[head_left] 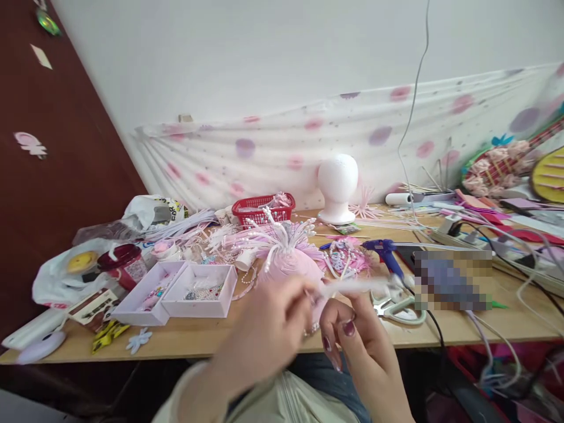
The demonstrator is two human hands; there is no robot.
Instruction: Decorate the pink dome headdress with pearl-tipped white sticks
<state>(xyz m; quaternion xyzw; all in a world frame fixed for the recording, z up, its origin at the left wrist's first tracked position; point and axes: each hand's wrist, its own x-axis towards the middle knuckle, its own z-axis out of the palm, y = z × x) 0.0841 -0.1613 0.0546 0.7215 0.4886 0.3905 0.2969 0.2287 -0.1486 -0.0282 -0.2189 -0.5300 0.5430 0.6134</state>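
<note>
Near the middle of the table's front edge, my left hand (268, 329) has its fingers closed in a pinch at the end of a blurred white fuzzy strip (356, 286). Close beside it on the right, my right hand (356, 335) has curled fingers with dark red nails, touching the underside of the strip. The strip extends to the right past my right hand. Just behind my hands stands a pink rounded piece (288, 267) topped with pale strands and white beads. My left hand partly covers its lower part.
Two white boxes of beads (229, 294) lie at left, near a dark red cup (123, 264). A red basket (264, 205) and white foam head (338, 185) stand behind. Right are a blue glue gun (385, 252), scissors (403, 311) and cables (489, 241).
</note>
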